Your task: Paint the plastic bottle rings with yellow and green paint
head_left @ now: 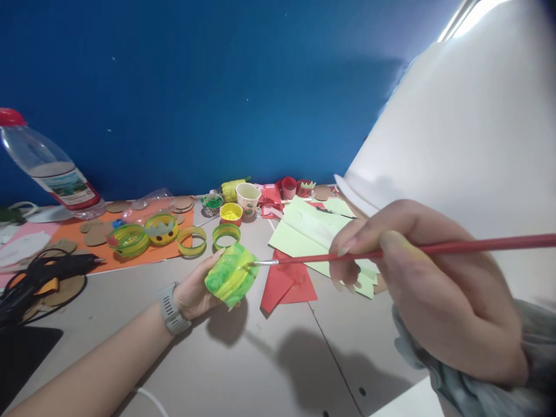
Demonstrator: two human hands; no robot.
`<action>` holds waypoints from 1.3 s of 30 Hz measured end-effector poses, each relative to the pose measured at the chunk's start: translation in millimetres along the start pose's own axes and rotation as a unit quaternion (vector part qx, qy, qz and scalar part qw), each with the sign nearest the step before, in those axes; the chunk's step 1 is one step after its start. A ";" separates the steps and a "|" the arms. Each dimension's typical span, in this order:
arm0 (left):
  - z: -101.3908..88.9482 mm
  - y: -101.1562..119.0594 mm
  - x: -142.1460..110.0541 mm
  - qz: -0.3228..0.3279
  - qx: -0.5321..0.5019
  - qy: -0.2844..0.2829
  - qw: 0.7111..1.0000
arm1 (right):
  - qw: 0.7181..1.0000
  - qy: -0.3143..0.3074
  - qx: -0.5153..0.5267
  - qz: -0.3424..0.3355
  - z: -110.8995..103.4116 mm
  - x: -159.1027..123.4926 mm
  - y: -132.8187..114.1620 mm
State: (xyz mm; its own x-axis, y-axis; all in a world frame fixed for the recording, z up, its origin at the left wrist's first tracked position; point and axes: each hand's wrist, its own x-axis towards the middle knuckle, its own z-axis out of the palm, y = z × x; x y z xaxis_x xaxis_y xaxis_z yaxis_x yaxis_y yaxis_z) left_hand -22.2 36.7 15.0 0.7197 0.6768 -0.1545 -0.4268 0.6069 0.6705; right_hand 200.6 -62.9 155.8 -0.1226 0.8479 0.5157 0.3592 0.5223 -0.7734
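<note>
And here we are, brush on paint: the right hand [438, 289] has its thumb and fingers pinched together on a slim red-handled paintbrush [313, 259], which runs level across the right half of the scene. Its pale metal collar points left, and the tip meets a short, rounded piece streaked in bright green and yellow paint [232, 275]. That piece sits just left of centre, tilted, above the pale grey tabletop [174, 382], clasped by the left hand [197, 292], whose fingers are partly hidden behind it. A grey-banded wrist device [174, 310] wraps the left wrist.

Just beyond the piece, two thin yellow-green rings [191, 251] stand side by side. Farther back, a small cup of yellow paint [231, 222] stands right beside a patterned white paper cup [248, 202], with a small cup of green paint [212, 204] to their left.

Over to the left, an orange sheet [143, 259] carries a yellow ring with dark eyes and a pale crown [163, 234]; a black tool with a cord [73, 265] lies across the sheet's near edge, and a clear red-capped bottle [65, 179] leans at the far left. Right of the piece, folded red paper [299, 289] lies partly under light green paper sheets [295, 229], all before a deep blue wall [217, 87].
</note>
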 end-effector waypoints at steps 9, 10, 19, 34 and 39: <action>-0.6 0.0 0.4 -0.017 -0.015 -0.012 1.000 | 1.000 -0.019 -0.023 -0.001 -3.3 -2.5 -2.2; -0.9 -0.2 0.5 -0.018 -0.015 -0.012 1.000 | 1.000 -0.016 -0.016 0.004 -4.2 -3.1 -1.8; 0.9 -1.6 0.2 -0.007 -0.013 -0.020 1.000 | 0.998 -0.050 0.044 0.017 0.0 -5.5 1.1; 6.9 0.7 0.4 -0.013 -0.017 -0.047 0.999 | 0.996 0.021 0.071 0.049 -1.5 -0.5 4.7; 5.6 -1.6 -1.0 -0.002 -0.021 -0.041 0.999 | 0.992 -0.051 0.099 0.051 3.5 -4.5 5.5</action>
State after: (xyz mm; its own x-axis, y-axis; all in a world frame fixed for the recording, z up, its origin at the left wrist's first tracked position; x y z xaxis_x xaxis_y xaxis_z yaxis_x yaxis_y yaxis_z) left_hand -19.1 32.7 18.2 0.7634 0.6386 -0.0965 -0.4449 0.6283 0.6382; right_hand 199.9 -63.5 147.9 -0.1911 0.8972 0.3982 0.1861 0.4314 -0.8828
